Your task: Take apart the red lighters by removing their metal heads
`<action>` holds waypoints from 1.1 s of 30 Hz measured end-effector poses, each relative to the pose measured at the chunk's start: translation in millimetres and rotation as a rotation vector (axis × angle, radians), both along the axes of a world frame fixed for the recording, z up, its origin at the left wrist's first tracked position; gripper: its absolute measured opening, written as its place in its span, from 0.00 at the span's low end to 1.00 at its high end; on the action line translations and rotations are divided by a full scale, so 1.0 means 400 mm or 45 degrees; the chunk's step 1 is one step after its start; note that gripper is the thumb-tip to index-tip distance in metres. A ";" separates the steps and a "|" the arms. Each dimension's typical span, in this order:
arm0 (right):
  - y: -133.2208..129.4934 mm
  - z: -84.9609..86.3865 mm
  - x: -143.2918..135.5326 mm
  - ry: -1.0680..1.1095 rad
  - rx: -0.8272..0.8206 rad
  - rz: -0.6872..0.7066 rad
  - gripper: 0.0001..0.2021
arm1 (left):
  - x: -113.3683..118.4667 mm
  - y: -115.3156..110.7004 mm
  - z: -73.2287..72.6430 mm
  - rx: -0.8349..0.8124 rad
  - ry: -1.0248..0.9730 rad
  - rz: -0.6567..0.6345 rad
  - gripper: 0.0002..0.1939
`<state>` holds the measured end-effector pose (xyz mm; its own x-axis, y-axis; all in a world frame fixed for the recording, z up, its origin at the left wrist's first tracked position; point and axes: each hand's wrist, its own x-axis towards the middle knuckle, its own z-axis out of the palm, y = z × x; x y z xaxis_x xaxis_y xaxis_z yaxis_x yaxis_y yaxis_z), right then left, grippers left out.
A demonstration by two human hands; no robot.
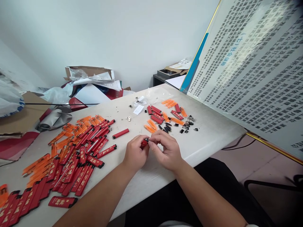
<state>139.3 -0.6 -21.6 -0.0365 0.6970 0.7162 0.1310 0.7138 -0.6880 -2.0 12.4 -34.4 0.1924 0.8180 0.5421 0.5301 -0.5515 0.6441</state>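
My left hand (pixel 135 152) is closed around a red lighter (pixel 144 143), with its dark and metal top end showing above the fingers. The thumb and forefinger of my right hand (pixel 167 148) pinch at that top end; any small part between them is too small to make out. Just beyond my hands lie several black lighter caps (pixel 167 127) and orange lighter inner bodies (pixel 151 125). Left of my left hand, one red casing (pixel 121 133) lies apart from a big heap of red lighters (pixel 73 170) with gold lettering.
Orange pieces (pixel 39 167) are mixed into the left heap. Small metal parts (pixel 189 121) and red casings (pixel 157 115) lie at the right. A large printed board (pixel 248 69) leans along the table's right side. Papers and a carton (pixel 92 75) stand behind.
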 end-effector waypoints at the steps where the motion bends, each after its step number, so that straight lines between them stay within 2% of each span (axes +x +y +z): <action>1: 0.000 0.000 0.000 0.003 -0.002 0.003 0.06 | 0.000 0.000 -0.001 -0.002 0.006 -0.011 0.06; 13: 0.019 0.000 0.020 -0.073 0.113 0.108 0.09 | -0.008 -0.001 0.005 -0.003 0.158 -0.050 0.09; 24: 0.023 -0.010 0.022 -0.149 0.170 0.039 0.09 | -0.017 0.000 0.005 0.056 0.396 0.128 0.10; 29: 0.021 -0.010 0.017 -0.134 0.160 0.024 0.08 | -0.011 0.000 0.003 -0.014 0.185 -0.003 0.11; 33: 0.011 -0.007 0.020 -0.087 0.079 0.067 0.08 | 0.002 -0.005 0.007 -0.258 -0.059 -0.109 0.07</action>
